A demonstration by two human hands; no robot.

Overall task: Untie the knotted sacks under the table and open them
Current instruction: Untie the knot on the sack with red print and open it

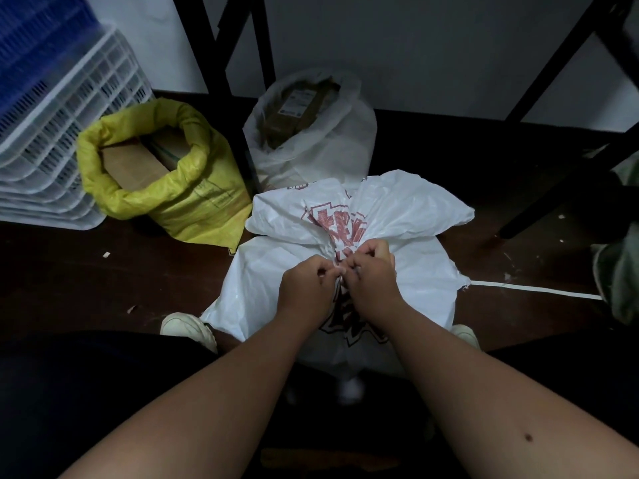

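A white woven sack with red printing stands on the floor between my feet, its neck gathered and tied. My left hand and my right hand meet at the tie, fingers of both curled and pinching it. The knot itself is mostly hidden by my fingers. Behind it stand a yellow sack with its rim rolled down over cardboard boxes, and a white sack, also open, with brown boxes inside.
Black table legs rise between the two open sacks, and another slants at the right. Stacked white crates and a blue crate fill the left. A white strip lies on the dark floor to the right.
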